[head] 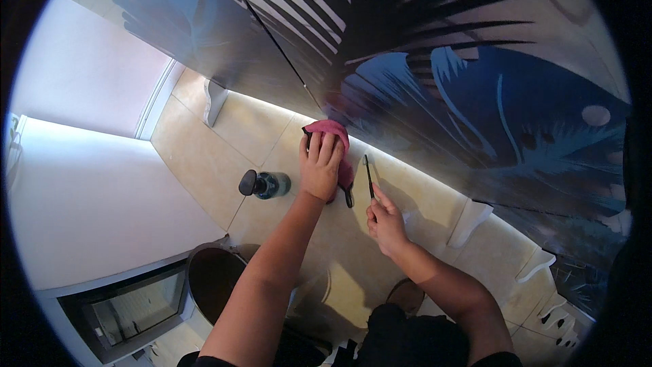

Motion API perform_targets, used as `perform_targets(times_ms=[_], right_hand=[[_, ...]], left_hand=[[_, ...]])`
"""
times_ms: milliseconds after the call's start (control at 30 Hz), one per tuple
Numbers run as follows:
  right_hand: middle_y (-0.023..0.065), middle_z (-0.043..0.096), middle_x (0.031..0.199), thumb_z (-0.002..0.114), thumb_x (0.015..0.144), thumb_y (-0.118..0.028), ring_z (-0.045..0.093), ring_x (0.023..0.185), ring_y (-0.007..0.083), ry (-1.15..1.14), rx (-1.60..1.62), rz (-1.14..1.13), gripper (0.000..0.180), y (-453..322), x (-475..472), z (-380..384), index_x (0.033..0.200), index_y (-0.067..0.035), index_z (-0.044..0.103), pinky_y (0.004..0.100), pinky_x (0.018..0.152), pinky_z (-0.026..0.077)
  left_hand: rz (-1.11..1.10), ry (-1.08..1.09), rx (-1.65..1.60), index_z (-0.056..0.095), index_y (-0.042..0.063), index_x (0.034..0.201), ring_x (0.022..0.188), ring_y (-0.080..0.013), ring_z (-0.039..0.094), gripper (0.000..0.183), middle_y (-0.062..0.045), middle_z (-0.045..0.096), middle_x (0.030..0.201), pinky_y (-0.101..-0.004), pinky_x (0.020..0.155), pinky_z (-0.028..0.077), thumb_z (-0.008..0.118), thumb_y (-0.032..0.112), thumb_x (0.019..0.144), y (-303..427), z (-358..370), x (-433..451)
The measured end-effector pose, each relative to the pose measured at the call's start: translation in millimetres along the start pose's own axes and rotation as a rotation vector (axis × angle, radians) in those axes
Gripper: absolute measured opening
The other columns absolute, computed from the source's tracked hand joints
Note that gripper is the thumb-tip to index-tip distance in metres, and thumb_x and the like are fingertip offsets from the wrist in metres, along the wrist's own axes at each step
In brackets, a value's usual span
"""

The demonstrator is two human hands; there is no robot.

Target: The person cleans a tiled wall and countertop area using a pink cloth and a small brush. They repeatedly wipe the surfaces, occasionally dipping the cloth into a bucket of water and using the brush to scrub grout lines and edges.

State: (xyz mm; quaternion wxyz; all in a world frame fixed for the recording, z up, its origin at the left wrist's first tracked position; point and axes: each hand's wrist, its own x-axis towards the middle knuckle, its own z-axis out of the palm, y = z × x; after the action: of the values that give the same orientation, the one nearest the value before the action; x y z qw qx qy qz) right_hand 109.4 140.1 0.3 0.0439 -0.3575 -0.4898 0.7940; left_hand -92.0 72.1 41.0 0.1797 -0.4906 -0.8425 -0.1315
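Observation:
My left hand (pixel 321 163) presses a pink cloth (pixel 345 171) with dark edging against the lower edge of a glossy panel (pixel 433 127) printed with dark and blue leaves. In my right hand (pixel 387 221) is a thin black brush (pixel 369 176), perhaps a toothbrush, its head pointing towards the panel's bottom edge. To the left of my left hand a pump bottle (pixel 273 185) with a black top and bluish body stands on the tiled floor.
White curved feet (pixel 471 221) support the panel along the floor. A dark, round bin (pixel 214 275) stands at lower left beside a framed glass opening (pixel 137 311). White walls (pixel 91 199) rise at left. My shoe (pixel 406 295) is on the floor below my right hand.

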Motion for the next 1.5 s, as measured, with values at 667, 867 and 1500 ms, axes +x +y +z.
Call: perform_targets(times_ms=[667, 867, 1500], right_hand=[[-0.0037, 0.045, 0.072, 0.046, 0.101, -0.016, 0.035, 0.051, 0.004, 0.084, 0.235, 0.186, 0.045, -59, -25, 15, 0.145, -0.022, 0.041, 0.0185, 0.043, 0.027], [-0.0037, 0.045, 0.073, 0.046, 0.101, -0.016, 0.034, 0.051, 0.0034, 0.059, 0.161, 0.135, 0.045, -63, -27, 24, 0.145, -0.021, 0.04, 0.018, 0.043, 0.026], [-0.0025, 0.045, 0.073, 0.045, 0.101, -0.017, 0.033, 0.05, 0.0046, 0.035, 0.106, 0.152, 0.044, -63, -22, 34, 0.145, -0.02, 0.041, 0.0198, 0.043, 0.026]], left_hand=[[0.017, -0.432, 0.378, 0.054, 0.0, 0.129, 0.131, -0.024, 0.032, 0.048, -0.008, 0.052, 0.134, -0.0609, 0.109, 0.022, 0.046, 0.023, 0.088, 46, 34, -23], [-0.041, -0.42, 0.314, 0.057, 0.002, 0.125, 0.131, -0.0214, 0.033, 0.044, -0.007, 0.052, 0.134, -0.06, 0.098, 0.032, 0.047, 0.022, 0.087, 45, 13, -45], [-0.477, -0.11, -0.252, 0.044, -0.003, 0.135, 0.122, -0.0436, 0.041, 0.061, -0.022, 0.041, 0.142, -0.0476, 0.105, 0.035, 0.052, -0.003, 0.075, 54, -52, -53]])
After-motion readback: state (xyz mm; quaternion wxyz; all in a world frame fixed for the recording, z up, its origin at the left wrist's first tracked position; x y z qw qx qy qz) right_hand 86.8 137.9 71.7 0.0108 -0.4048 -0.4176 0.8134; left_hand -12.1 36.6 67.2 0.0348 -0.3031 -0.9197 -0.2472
